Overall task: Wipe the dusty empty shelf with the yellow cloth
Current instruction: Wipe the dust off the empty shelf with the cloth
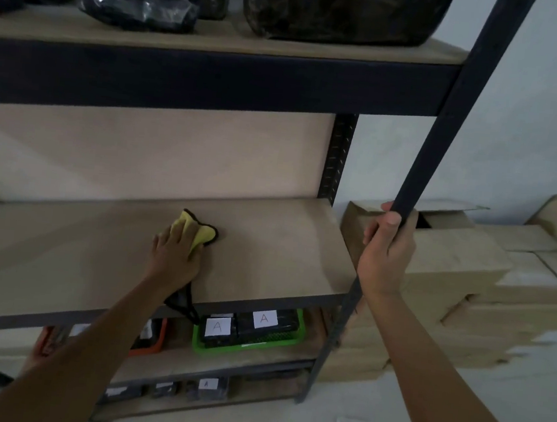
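A green tray (299, 328) sits on the board below, holding black boxes with white "A" labels (264, 318). An orange tray (160, 335) stands left of it. Dark plastic-wrapped bundles (340, 9) rest on the top board. Stacked cardboard boxes (467, 280) fill the floor to the right, against a white wall (536, 99). More labelled boxes (206, 385) occupy the lowest level.

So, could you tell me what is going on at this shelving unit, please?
A person is wiping the empty middle shelf. The left hand presses a yellow cloth flat on the board near its centre, while the right hand grips the rack's dark front post. Labelled trays sit on the shelf below.
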